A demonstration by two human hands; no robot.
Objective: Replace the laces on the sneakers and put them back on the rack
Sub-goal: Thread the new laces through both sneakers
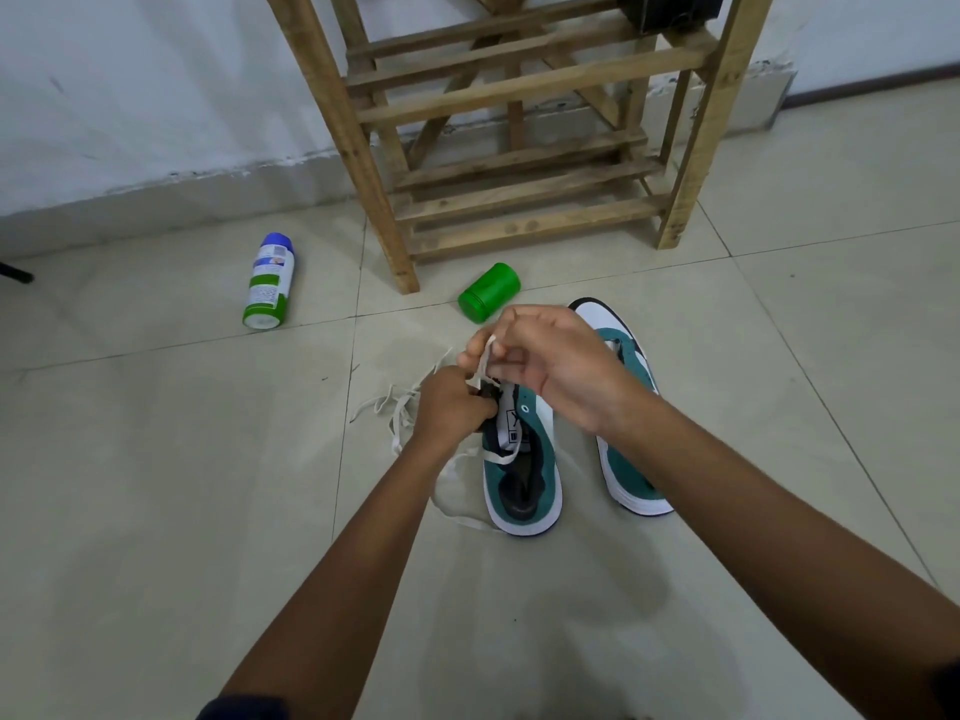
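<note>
Our left hand (451,402) grips the near sneaker's (522,459) tongue; our right hand (540,361) pinches the white lace (485,362) at twelve o'clock of it.

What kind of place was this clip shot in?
Probably an indoor room at home, by a wall: pale tiled floor, a wooden shoe rack against a white wall, and a pair of sneakers on the floor before it.

No legible text from my feed. Spray can (269,281), far left on the floor, has label print too small to read. Tongue tag (510,426) inside the near sneaker (522,459) shows dark marks, unreadable.
</note>
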